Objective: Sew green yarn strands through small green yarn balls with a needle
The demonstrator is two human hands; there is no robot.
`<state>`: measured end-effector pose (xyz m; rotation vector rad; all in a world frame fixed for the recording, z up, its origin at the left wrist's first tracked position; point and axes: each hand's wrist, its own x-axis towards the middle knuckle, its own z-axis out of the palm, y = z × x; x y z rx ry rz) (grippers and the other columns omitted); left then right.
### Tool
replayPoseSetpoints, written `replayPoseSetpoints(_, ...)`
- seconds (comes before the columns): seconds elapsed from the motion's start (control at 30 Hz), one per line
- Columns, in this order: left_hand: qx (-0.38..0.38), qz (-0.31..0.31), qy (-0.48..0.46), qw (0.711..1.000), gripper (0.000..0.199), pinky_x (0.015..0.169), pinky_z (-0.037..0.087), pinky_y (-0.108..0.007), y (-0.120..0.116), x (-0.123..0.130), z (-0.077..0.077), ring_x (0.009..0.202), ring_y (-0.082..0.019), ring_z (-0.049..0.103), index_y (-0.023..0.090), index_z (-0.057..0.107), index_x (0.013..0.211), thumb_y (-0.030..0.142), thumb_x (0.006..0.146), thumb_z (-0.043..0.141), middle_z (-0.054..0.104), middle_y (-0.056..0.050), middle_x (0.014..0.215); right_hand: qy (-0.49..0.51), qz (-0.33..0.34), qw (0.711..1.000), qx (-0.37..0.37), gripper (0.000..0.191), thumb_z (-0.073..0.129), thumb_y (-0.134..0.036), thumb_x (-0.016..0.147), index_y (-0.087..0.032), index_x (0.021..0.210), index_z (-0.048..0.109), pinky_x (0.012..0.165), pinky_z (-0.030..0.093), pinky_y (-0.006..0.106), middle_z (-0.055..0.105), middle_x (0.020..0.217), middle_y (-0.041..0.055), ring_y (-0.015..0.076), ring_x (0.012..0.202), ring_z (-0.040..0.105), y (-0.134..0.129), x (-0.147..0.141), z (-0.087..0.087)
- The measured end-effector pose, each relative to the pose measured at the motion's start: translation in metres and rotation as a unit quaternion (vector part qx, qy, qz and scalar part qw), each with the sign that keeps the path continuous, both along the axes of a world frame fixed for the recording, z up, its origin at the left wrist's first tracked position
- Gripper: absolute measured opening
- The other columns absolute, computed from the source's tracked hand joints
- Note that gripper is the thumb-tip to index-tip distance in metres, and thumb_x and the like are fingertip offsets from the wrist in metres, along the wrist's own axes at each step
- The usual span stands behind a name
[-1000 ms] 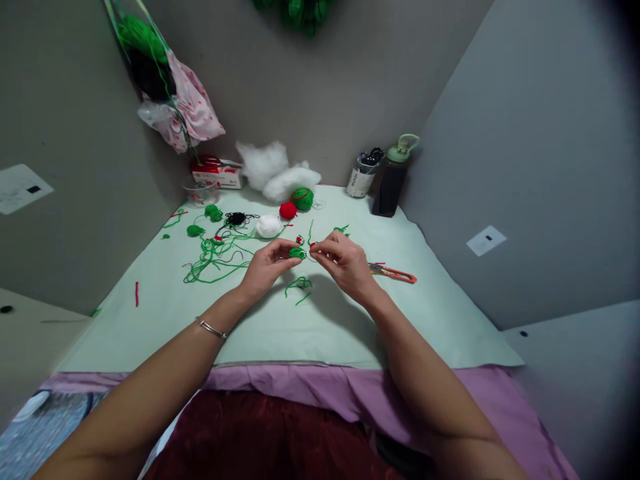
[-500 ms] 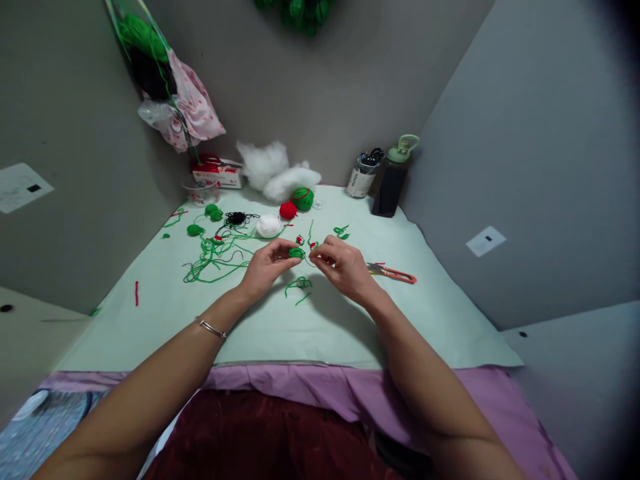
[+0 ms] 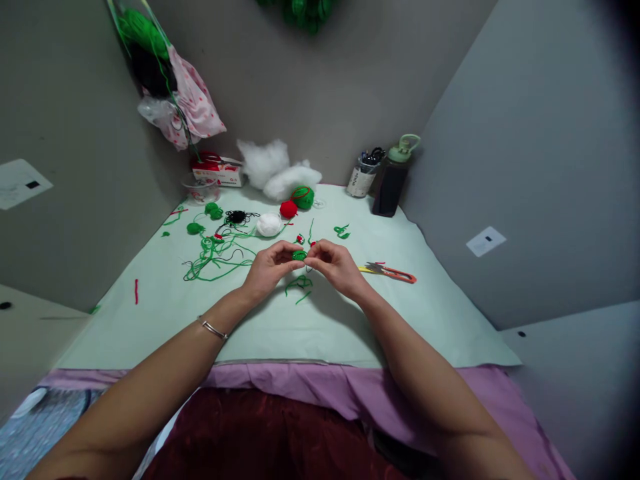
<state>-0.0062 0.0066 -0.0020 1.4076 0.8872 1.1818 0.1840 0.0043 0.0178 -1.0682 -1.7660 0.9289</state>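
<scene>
A small green yarn piece (image 3: pixel 299 255) is pinched between the thumb and fingers of my left hand (image 3: pixel 271 268). My right hand (image 3: pixel 334 265) is closed at the piece's right edge, its thumb and fingertips pressed together; what they grip is too small to make out. A thin dark strand hangs just below those fingertips. Small red-and-green pieces (image 3: pixel 300 239) lie just beyond my hands. Loose green yarn scraps (image 3: pixel 299 285) rest on the pale cloth nearer to me. Orange-handled snips (image 3: pixel 397 274) lie to the right, beside a yellow tool (image 3: pixel 369 269).
Tangled green yarn (image 3: pixel 215 270) spreads on the left. Behind are a white ball (image 3: pixel 269 225), a red ball (image 3: pixel 289 209), a green ball (image 3: pixel 305 197) and white stuffing (image 3: pixel 293 180). A pen holder (image 3: pixel 361 180) and a bottle (image 3: pixel 391 183) stand at the back right.
My right hand has moved left and now meets the green piece, where there was a gap. The yellow tool shows more from behind my right hand. My left hand has shifted slightly right.
</scene>
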Motion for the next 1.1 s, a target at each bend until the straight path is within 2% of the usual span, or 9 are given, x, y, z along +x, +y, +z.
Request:
replayPoseSetpoints(0.1, 0.003, 0.001, 0.002, 1.000, 0.036, 0.084, 0.055, -0.035, -0.001, 0.000, 0.001, 0.088, -0.019, 0.067, 0.018, 0.073, 0.099, 0.035, 0.070, 0.086, 0.073, -0.005, 0.093, 0.028, 0.005, 0.999, -0.019, 0.019, 0.073, -0.034, 0.081, -0.018, 0.075, 0.064, 0.062, 0.038, 0.027, 0.060, 0.072, -0.0005, 0.0121, 0.066, 0.048, 0.001, 0.001, 0.001)
replayPoseSetpoints(0.23, -0.004, 0.001, -0.017, 1.000, 0.037, 0.087, 0.054, -0.034, 0.002, -0.001, 0.004, 0.093, -0.019, 0.066, 0.018, 0.072, 0.103, 0.036, 0.072, 0.084, 0.073, -0.006, 0.100, 0.022, 0.034, 0.999, -0.016, 0.021, 0.071, -0.039, 0.084, -0.017, 0.084, 0.071, 0.065, 0.043, 0.028, 0.065, 0.084, 0.0027, 0.0126, 0.070, 0.053, 0.000, 0.009, 0.009)
replayPoseSetpoints(0.3, -0.008, 0.020, -0.030, 0.999, 0.038, 0.089, 0.053, -0.033, 0.004, -0.002, 0.005, 0.094, -0.019, 0.066, 0.019, 0.070, 0.104, 0.033, 0.071, 0.084, 0.072, -0.005, 0.102, 0.029, 0.051, 0.998, -0.032, 0.022, 0.071, -0.038, 0.084, -0.017, 0.092, 0.072, 0.066, 0.045, 0.028, 0.066, 0.087, 0.0030, 0.0121, 0.070, 0.054, 0.000, 0.012, 0.011)
replayPoseSetpoints(0.43, -0.026, 0.036, -0.051, 0.998, 0.035, 0.088, 0.053, -0.032, 0.006, -0.001, 0.002, 0.090, -0.017, 0.066, 0.018, 0.068, 0.095, 0.031, 0.069, 0.086, 0.071, -0.003, 0.094, 0.082, 0.063, 0.992, -0.067, 0.020, 0.071, -0.030, 0.082, -0.018, 0.097, 0.066, 0.062, 0.046, 0.026, 0.063, 0.079, -0.0003, 0.0114, 0.066, 0.055, -0.001, 0.008, 0.007)
replayPoseSetpoints(0.6, -0.080, -0.012, -0.074, 0.994, 0.038, 0.087, 0.053, -0.035, 0.002, 0.003, 0.000, 0.082, -0.016, 0.067, 0.016, 0.067, 0.092, 0.034, 0.066, 0.089, 0.071, -0.002, 0.089, 0.119, 0.053, 0.990, -0.056, 0.018, 0.072, -0.028, 0.079, -0.018, 0.088, 0.060, 0.058, 0.043, 0.025, 0.060, 0.074, -0.0020, 0.0100, 0.062, 0.052, -0.002, -0.003, 0.005)
replayPoseSetpoints(0.77, -0.122, -0.076, -0.086, 0.986, 0.036, 0.088, 0.053, -0.035, 0.000, 0.002, 0.002, 0.085, -0.015, 0.065, 0.015, 0.071, 0.094, 0.040, 0.072, 0.086, 0.069, -0.003, 0.093, 0.062, 0.013, 0.997, -0.043, 0.024, 0.069, -0.040, 0.084, -0.016, 0.087, 0.070, 0.060, 0.040, 0.026, 0.063, 0.077, 0.0011, 0.0107, 0.065, 0.050, -0.003, 0.001, 0.012)
replayPoseSetpoints(0.97, -0.146, -0.132, -0.025, 0.980, 0.033, 0.084, 0.049, -0.032, -0.001, 0.000, 0.005, 0.083, -0.015, 0.060, 0.015, 0.075, 0.096, 0.040, 0.076, 0.083, 0.069, -0.006, 0.096, 0.114, 0.052, 0.977, -0.171, 0.029, 0.079, -0.043, 0.074, -0.016, 0.083, 0.073, 0.056, 0.033, 0.025, 0.058, 0.067, -0.0024, 0.0089, 0.059, 0.044, -0.001, 0.006, 0.010)
replayPoseSetpoints(1.1, -0.151, -0.154, -0.025, 0.976, 0.031, 0.081, 0.048, -0.032, -0.001, 0.001, 0.004, 0.081, -0.014, 0.058, 0.015, 0.075, 0.094, 0.038, 0.075, 0.082, 0.068, -0.006, 0.094, 0.171, 0.024, 0.954, -0.244, 0.026, 0.083, -0.036, 0.066, -0.015, 0.072, 0.069, 0.053, 0.030, 0.023, 0.052, 0.059, -0.0050, 0.0067, 0.055, 0.040, 0.004, 0.000, 0.004)
